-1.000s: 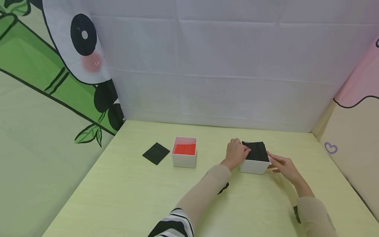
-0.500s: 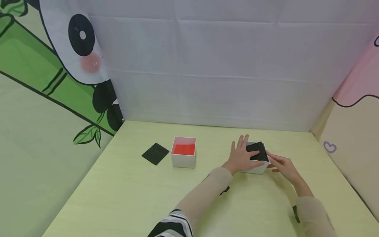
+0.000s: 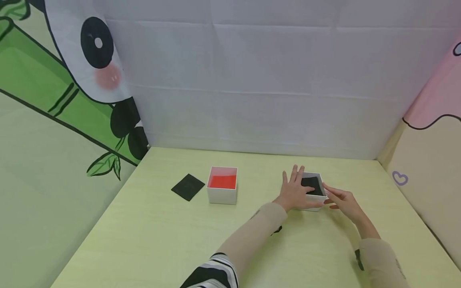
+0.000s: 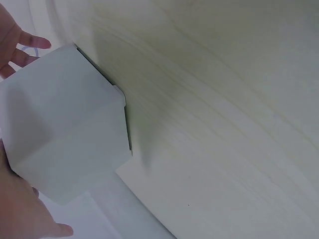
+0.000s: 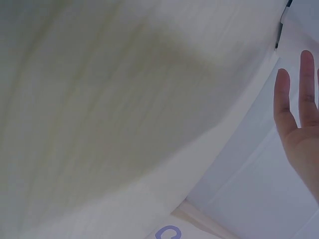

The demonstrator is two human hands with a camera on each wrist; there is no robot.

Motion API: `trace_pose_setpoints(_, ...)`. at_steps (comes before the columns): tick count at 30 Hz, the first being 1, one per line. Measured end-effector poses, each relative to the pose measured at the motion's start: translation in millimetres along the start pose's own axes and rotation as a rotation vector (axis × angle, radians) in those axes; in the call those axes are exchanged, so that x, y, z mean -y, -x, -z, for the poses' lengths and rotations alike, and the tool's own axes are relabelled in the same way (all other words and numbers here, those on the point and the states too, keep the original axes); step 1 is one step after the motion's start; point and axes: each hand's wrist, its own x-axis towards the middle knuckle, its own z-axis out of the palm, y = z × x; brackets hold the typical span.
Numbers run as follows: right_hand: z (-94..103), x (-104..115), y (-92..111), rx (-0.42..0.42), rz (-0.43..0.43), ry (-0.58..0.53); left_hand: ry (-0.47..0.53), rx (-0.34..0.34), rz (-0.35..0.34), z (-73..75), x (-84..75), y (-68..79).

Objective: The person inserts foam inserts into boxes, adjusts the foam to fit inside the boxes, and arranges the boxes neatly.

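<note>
A white open-topped box (image 4: 65, 109) stands at the right of the table, its plain outer walls filling much of the left wrist view. Inside it lies a black square sheet (image 3: 312, 181), below the rim. My left hand (image 3: 294, 193) is spread over the box's left part, with a fingertip on the sheet and the thumb along the front wall. At the right wall, my right hand (image 3: 345, 203) touches the box near its top corner with extended fingers. Part of the sheet and the box's left side are hidden by my left hand.
Further left stands a second white box (image 3: 221, 196) with a red sheet (image 3: 222, 182) inside. Beside it a black square (image 3: 188, 187) lies flat on the pale yellow table (image 3: 151, 232). A white cloth backdrop (image 3: 252, 80) hangs behind the table.
My left hand has gone from pinching the black sheet's left edge to spreading over it. The sheet has dropped from the rim into the box. My right hand stays at the right wall.
</note>
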Motion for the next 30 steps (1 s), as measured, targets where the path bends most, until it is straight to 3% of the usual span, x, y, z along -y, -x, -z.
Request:
trace_pose_setpoints(4,-0.1,0,-1,0.001,0.002,0.005,0.03,-0.072,-0.02,4.4,3.7,2.7)
trace_pose_setpoints(8,0.7,0,-1,-0.002,0.013,-0.003,-0.051,-0.131,-0.041,9.7,8.2,5.2)
trace_pose_setpoints(12,1.1,-2,0,-0.008,0.018,-0.019,-0.138,-0.111,-0.051,11.6,10.0,6.6)
trace_pose_setpoints(19,-0.5,-3,1,0.004,0.003,-0.034,-0.125,-0.041,-0.024,8.2,9.1,10.7)
trace_pose_setpoints(24,-0.6,-4,1,0.006,0.013,-0.034,-0.112,-0.027,-0.01,2.5,9.3,9.8)
trace_pose_setpoints(30,-0.9,-4,0,0.011,0.008,-0.035,-0.122,-0.005,0.019,7.0,14.9,7.3)
